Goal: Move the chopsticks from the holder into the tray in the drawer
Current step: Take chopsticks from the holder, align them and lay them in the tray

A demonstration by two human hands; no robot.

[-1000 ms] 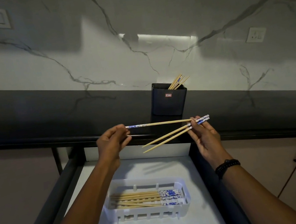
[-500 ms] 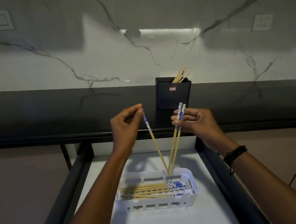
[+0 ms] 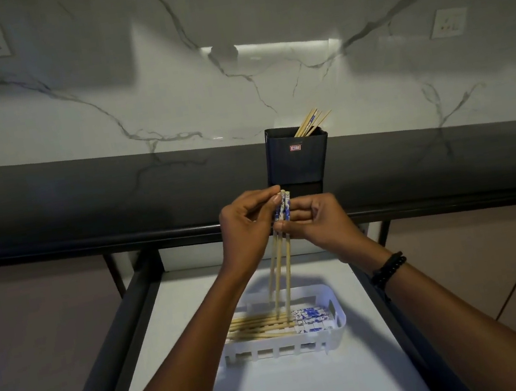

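Partly, the lower tips of the 3 held chopsticks (image 3: 281, 269) are blurred inside the white tray (image 3: 286, 348), so contact with the stacked chopsticks (image 3: 259, 325) lying flat there cannot be told. Their blue-patterned tops are pinched upright between the curled fingers of the left hand (image 3: 248, 227) and the right hand (image 3: 321, 222). The tray is set in the open drawer (image 3: 312, 388). A few leaning chopsticks (image 3: 311, 122) are kept in the black holder (image 3: 298, 162) on the counter; its small red label (image 3: 295, 148) cannot be read.
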